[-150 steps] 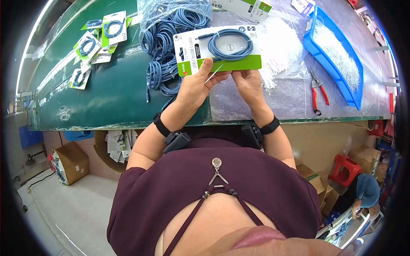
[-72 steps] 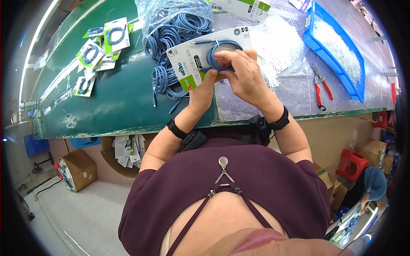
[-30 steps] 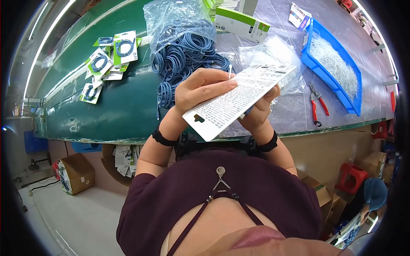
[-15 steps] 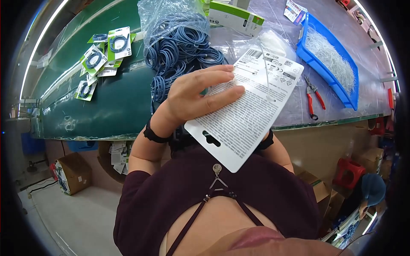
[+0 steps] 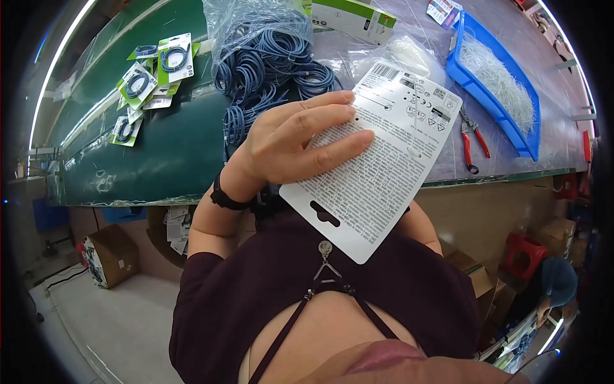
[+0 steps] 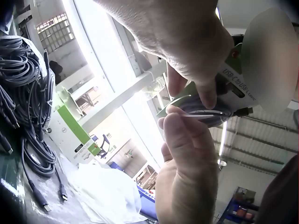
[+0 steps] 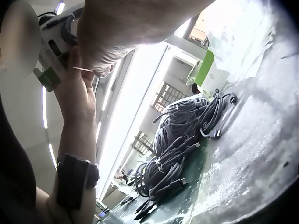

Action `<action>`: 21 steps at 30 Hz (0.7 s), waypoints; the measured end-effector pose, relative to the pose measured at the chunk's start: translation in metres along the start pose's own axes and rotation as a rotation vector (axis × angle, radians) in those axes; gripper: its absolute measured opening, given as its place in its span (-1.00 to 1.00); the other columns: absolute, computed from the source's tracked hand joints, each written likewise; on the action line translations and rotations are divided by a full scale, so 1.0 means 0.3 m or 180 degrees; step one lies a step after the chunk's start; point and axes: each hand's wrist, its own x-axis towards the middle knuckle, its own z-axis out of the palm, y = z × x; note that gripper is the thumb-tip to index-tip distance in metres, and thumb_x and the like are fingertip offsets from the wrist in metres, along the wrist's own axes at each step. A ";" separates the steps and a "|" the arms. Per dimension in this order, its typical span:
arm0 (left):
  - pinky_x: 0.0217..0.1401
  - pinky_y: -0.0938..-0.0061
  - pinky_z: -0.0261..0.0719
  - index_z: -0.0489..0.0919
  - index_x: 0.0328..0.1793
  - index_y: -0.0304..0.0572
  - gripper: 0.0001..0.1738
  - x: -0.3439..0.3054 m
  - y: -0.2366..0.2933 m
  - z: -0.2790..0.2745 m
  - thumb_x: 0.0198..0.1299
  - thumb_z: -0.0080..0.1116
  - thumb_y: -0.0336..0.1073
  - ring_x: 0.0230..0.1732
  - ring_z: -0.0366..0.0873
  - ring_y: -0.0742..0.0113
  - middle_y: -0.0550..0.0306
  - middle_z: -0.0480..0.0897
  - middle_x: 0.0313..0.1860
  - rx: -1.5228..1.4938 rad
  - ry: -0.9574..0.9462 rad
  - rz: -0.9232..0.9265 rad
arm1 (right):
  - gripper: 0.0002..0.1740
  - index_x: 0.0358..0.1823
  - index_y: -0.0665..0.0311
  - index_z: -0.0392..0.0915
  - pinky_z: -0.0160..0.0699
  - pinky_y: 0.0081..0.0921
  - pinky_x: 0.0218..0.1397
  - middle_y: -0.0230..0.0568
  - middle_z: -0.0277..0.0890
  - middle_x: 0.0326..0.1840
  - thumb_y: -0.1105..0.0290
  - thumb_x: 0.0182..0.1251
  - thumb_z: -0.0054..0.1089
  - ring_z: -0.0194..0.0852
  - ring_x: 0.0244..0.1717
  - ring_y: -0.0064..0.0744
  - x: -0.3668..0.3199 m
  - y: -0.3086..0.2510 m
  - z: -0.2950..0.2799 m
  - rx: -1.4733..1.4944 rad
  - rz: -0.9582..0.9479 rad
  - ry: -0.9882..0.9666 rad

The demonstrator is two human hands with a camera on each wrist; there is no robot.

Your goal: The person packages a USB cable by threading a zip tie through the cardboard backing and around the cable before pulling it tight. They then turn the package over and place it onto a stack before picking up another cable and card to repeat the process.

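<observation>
In the head view a white printed card [image 5: 390,185] with a hanging slot is tilted, its back facing up. My left hand [image 5: 300,141] holds it, fingers laid across the back. The card's front bears a coiled dark cable [image 7: 70,30] and USB-C lettering, visible in the wrist views. Behind the card, my right hand [image 6: 187,163] is hidden from the head view. Its thumb and finger pinch a thin white cable tie [image 6: 201,115] beside the coil, as the left wrist view shows. A thin clear strand [image 5: 414,128] lies over the card's back.
Bundled blue cables [image 5: 262,57] spill from a plastic bag behind the left hand. Finished cable cards [image 5: 137,83] lie at left. Red-handled cutters [image 5: 473,144] and a blue tray [image 5: 527,137] of clear strips are at right, with a green-white box [image 5: 348,19] behind.
The card was front up, then flipped to show its back and drawn closer to the body. The left hand moved onto its back; the right hand went out of sight beneath it.
</observation>
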 end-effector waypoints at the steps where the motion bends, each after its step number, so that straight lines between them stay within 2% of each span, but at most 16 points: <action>1: -0.07 0.34 0.74 0.70 -0.06 -0.11 -0.61 0.002 -0.001 0.001 -0.12 0.42 -0.44 0.00 0.67 -0.07 0.02 0.57 -0.06 0.0003 0.0005 0.0000 | -0.67 -0.03 0.23 0.58 0.33 -0.27 0.11 -0.22 0.60 0.02 0.42 0.13 0.27 0.46 0.06 -0.19 0.003 -0.002 0.006 0.0026 -0.0013 0.0003; 14: -0.09 0.32 0.76 0.69 -0.06 -0.15 -0.61 0.011 -0.004 0.006 -0.11 0.42 -0.42 -0.03 0.67 -0.10 0.00 0.61 -0.08 -0.0069 -0.0047 0.0014 | -0.61 0.11 0.30 0.51 0.50 -0.31 0.04 -0.11 0.57 0.08 0.43 0.24 0.23 0.52 0.04 -0.15 0.014 -0.018 0.032 0.0372 -0.0190 0.0084; 18: -0.08 0.30 0.75 0.67 -0.05 -0.24 -0.62 0.007 -0.015 0.007 -0.08 0.41 -0.40 -0.05 0.68 -0.06 -0.02 0.62 -0.06 -0.0066 -0.0046 -0.0014 | -0.59 0.15 0.32 0.49 0.54 -0.32 0.03 -0.08 0.56 0.09 0.43 0.27 0.22 0.53 0.03 -0.14 0.027 -0.025 0.008 0.0459 -0.0236 0.0114; 21: -0.14 0.47 0.72 0.67 -0.03 -0.24 -0.63 -0.024 -0.039 0.029 -0.04 0.38 -0.41 -0.15 0.70 0.17 0.02 0.65 -0.13 -0.0414 0.0383 -0.0576 | -0.59 0.15 0.37 0.42 0.59 -0.36 -0.03 -0.18 0.58 -0.05 0.59 0.27 0.19 0.58 -0.15 -0.24 0.089 -0.045 -0.079 0.0939 -0.0219 -0.0297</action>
